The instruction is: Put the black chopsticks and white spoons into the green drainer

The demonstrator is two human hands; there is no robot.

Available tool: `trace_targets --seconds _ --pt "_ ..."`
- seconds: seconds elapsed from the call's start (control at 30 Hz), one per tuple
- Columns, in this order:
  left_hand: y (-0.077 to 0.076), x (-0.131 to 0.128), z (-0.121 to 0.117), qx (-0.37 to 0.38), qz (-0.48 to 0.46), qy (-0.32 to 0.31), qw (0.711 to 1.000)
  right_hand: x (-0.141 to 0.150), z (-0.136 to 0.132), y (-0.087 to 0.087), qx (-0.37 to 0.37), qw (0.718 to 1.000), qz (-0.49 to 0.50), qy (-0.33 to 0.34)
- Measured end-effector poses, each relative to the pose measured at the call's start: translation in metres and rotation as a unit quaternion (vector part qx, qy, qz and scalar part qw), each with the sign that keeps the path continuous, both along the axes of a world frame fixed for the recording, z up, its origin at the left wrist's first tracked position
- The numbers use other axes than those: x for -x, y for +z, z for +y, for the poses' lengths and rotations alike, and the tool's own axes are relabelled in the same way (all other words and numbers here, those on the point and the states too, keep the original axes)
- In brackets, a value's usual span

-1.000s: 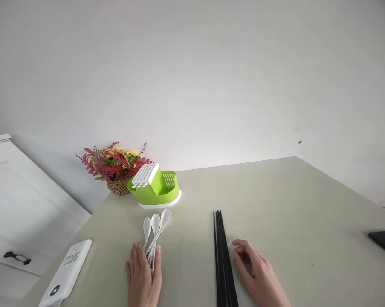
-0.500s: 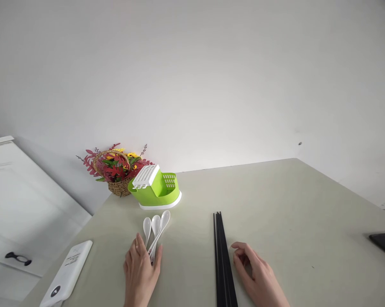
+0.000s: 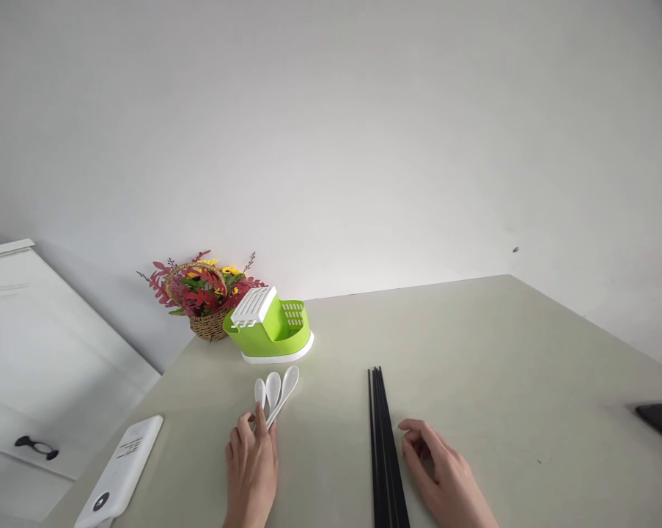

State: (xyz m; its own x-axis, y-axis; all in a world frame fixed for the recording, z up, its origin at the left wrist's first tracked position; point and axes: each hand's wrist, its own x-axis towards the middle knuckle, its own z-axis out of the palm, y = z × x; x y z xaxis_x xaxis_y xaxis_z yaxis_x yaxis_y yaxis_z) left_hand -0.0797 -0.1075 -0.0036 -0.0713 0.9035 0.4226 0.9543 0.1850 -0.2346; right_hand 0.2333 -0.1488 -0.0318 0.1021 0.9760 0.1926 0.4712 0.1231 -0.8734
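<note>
The black chopsticks (image 3: 386, 440) lie in a bunch on the pale bench (image 3: 462, 345), with thin tips pointing away and the near ends out of sight. The right hand (image 3: 443, 466) is just beside them, on their right. Its fingers curl loosely and its grip has nothing in it. The left hand (image 3: 251, 466) is left of the chopsticks, well apart. Its fingers touch the white spoons (image 3: 273, 387), with the thumb on the side facing the chopsticks. The hand hides the handles, so I cannot tell if this grip squeezes them or just rests there.

The three spoons lie left of the chopstick tips. They point away from the left hand, round ends far, and the one nearest the chopsticks leans toward them. The left hand is closer to the spoons; the right is closer to the chopsticks.

Far left of the chopsticks, a white block (image 3: 122, 469) lies near the bench's left edge. Past the tips, to their left, stands a green holder (image 3: 259, 341), with a flower basket (image 3: 210, 326) behind it. Right of the chopsticks, wide bench runs to a black flat thing (image 3: 660, 419). The bench's back edge meets the wall (image 3: 336, 147) well beyond the tips.
</note>
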Motion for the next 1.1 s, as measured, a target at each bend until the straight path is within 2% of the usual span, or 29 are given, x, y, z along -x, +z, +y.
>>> trace_targets --seconds 0.27,0.43,0.53,0.67,0.77,0.87,1.0,1.1 --pt "-0.003 0.016 0.001 0.048 -0.002 -0.042 0.998 -0.004 -0.001 0.011 0.025 0.999 -0.013 0.024" --pt "-0.009 0.020 -0.001 0.035 -0.010 -0.070 0.997 -0.003 -0.002 0.012 0.039 0.999 -0.016 0.025" --pt "-0.011 0.021 -0.002 0.011 -0.052 -0.085 0.995 -0.002 -0.003 0.010 0.042 0.999 -0.011 0.027" --pt "-0.011 0.015 -0.006 -0.023 -0.168 -0.118 0.978 -0.003 -0.003 0.007 0.048 0.998 -0.004 0.029" --pt "-0.009 -0.005 -0.012 -0.044 -0.283 -0.163 0.944 -0.002 -0.003 0.010 0.048 0.998 0.018 0.033" --pt "-0.005 -0.040 -0.020 -0.039 -0.377 -0.208 0.902 0.005 0.000 0.021 0.046 0.994 0.071 0.070" --pt "0.003 -0.094 -0.029 -0.005 -0.435 -0.252 0.864 0.022 0.016 0.043 0.027 0.980 0.160 0.118" --pt "0.009 -0.124 -0.034 0.015 -0.451 -0.275 0.849 0.033 0.034 0.052 0.025 0.975 0.187 0.115"
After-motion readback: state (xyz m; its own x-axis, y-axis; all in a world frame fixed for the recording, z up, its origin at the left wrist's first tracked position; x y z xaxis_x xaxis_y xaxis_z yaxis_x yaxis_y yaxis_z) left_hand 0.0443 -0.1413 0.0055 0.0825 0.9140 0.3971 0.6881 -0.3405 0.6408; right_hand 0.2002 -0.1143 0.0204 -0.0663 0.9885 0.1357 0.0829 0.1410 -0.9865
